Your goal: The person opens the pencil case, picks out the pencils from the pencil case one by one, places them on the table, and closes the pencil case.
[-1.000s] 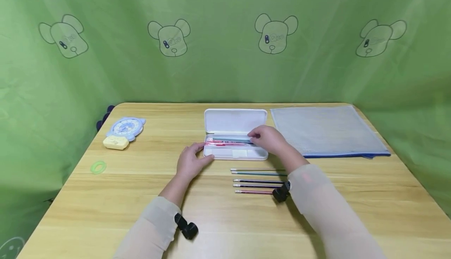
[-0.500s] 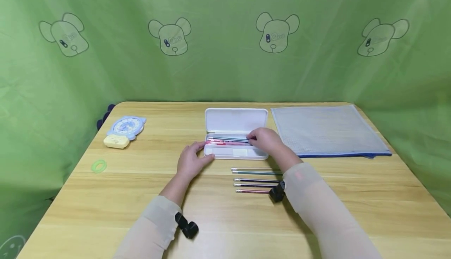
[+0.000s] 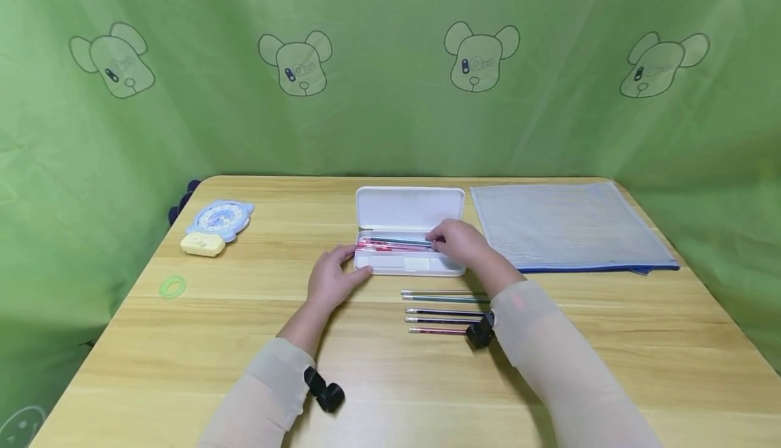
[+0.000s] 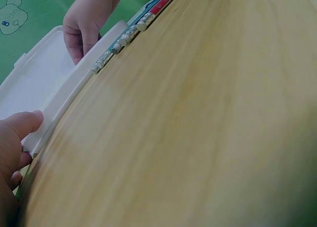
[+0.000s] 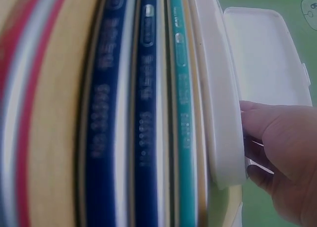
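A white pencil case lies on the table with its lid raised, several pencils and red-and-white items inside. My left hand holds the case's left end; in the left wrist view, the thumb presses on its rim and the other fingers bend round the end. My right hand reaches into the right end, fingers pointing down, pinching the end of a dark green pencil; its fingertips are largely hidden. In front of the case lie several pencils in a row, their right ends partly covered by the right sleeve and wrist camera.
To the right of the case lies a mesh zip pouch with a blue edge. At the left are a blue clock-like disc, a yellow block and a green ring. A green curtain hangs behind the table.
The right hand has moved slightly left and lower at the case, and the dark green pencil's end has shifted a little among the others. The left hand stays at the case's left end.
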Demonstrator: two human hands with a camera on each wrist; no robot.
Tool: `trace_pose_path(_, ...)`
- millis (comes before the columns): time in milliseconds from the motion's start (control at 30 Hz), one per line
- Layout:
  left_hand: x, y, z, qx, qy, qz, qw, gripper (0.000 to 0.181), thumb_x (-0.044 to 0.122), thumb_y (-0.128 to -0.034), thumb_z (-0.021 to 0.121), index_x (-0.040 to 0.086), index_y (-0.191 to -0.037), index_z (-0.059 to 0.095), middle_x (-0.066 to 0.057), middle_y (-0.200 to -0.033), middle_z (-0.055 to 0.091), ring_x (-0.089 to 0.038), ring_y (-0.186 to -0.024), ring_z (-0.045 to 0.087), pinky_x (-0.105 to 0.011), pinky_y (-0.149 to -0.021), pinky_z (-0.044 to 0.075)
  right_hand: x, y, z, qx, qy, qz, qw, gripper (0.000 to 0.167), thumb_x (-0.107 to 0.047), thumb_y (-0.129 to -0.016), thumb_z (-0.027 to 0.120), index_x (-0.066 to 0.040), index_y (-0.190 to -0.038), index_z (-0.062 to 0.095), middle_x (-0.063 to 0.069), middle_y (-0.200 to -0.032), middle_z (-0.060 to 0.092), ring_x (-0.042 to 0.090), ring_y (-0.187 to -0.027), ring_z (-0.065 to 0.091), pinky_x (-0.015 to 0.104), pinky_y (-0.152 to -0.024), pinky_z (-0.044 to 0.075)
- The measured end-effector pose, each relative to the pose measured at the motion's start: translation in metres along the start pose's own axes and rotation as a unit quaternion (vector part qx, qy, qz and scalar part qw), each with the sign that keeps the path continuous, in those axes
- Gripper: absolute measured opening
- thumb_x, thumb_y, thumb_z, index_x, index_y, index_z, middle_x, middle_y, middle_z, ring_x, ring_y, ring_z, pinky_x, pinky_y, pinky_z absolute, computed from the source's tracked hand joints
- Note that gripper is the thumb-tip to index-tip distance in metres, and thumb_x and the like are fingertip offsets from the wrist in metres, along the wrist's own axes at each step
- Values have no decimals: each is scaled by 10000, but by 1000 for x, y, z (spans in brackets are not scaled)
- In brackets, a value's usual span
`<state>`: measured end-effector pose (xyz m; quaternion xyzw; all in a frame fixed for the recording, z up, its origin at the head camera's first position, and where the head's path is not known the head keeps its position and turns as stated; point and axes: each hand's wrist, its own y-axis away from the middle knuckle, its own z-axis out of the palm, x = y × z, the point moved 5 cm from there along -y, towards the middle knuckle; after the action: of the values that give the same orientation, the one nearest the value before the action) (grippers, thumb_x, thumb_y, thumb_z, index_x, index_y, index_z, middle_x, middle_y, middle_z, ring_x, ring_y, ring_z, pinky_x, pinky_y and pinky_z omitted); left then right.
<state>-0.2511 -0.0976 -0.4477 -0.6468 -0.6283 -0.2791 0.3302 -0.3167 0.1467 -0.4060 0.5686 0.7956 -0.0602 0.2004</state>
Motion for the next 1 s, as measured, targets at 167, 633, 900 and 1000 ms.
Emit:
trace_pose_path(167,1,0,1,-10,-44,46,10000,601,365,-831,755,71,-1329,589,-105,-1364,612,-326,-1419,410,-418,-1264,179,2,3,-5,177,-193,-106,9996,244,-114,-942,616,-47,-1158,708,157,-1181,692,315,-1111,626,484,-1031,490)
trace_pose_path(633,3,1,-1,-9,-60,67,10000,610,359,-827,764,54,-1325,589,-116,-1369,605,-327,-1416,413,-429,-1260,189,7,35,-26,333,-935,-202,9949,233,-138,-945,620,-40,-1135,713,126,-1041,680,217,-901,582,346,-796,527)
trace_pose_path(900,5,2,-3,-65,-4,-7,10000,621,365,-832,755,63,-1345,577,-109,-1379,600,-324,-1432,389,-421,-1262,185,15,70,-36,541,-944,-397,9933,181,-123,-935,638,-69,-1083,726,76,-999,671,190,-897,562,291,-762,497)
trace_pose_path(1000,5,2,-2,-87,1,-5,10000,622,364,-835,752,59,-1347,574,-111,-1380,598,-321,-1434,387,-415,-1264,180,18,83,-38,596,-908,-456,9930,175,-120,-931,643,-81,-1077,732,58,-986,673,172,-868,562,280,-743,505)
